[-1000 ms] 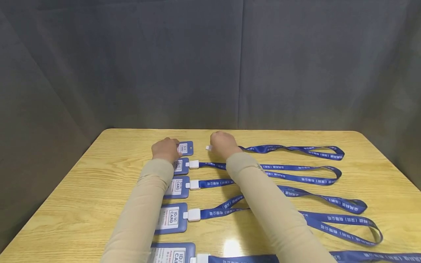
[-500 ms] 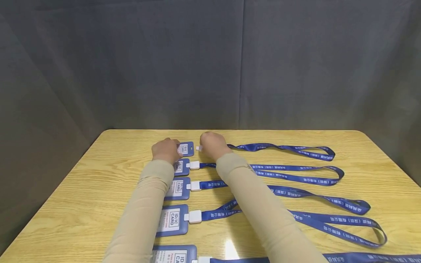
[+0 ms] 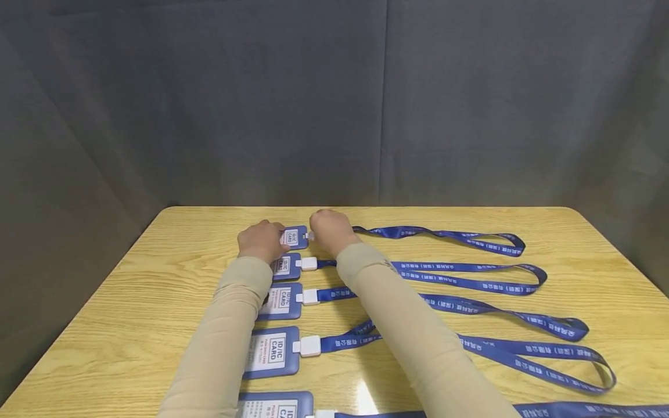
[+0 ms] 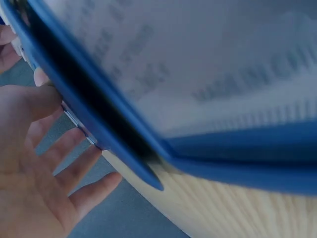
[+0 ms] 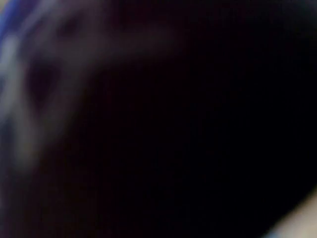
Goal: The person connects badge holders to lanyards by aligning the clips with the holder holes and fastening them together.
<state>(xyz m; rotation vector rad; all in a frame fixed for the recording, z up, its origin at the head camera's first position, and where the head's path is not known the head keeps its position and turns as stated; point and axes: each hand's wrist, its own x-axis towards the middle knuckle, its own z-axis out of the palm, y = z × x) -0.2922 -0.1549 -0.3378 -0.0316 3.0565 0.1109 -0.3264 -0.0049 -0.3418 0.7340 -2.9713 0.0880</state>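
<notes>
My left hand (image 3: pixel 259 240) holds the farthest blue ID card holder (image 3: pixel 294 237) by its left end, thumb on the near edge and fingers on the far edge. In the left wrist view the left hand (image 4: pixel 49 153) shows thumb and fingers about the holder's edges, with another blue card holder (image 4: pixel 237 148) close to the camera. To its right, my right hand (image 3: pixel 330 231) grips the clip end of a blue lanyard (image 3: pixel 439 234). The clip's white tip (image 3: pixel 310 235) sits at the holder's slot; whether it passes through cannot be told. The right wrist view is dark and blurred.
Nearer on the wooden table (image 3: pixel 130 302) lie several more card holders (image 3: pixel 272 351) in a column. Their white clips (image 3: pixel 310 346) join them to blue lanyards (image 3: pixel 543 348) stretching rightward, partly under my right forearm. A dark curtain (image 3: pixel 334 116) hangs behind the table.
My right hand has moved left with the lanyard, bringing the white clip tip from a gap up to the holder. The left hand stays nearly in place on the card holder.
</notes>
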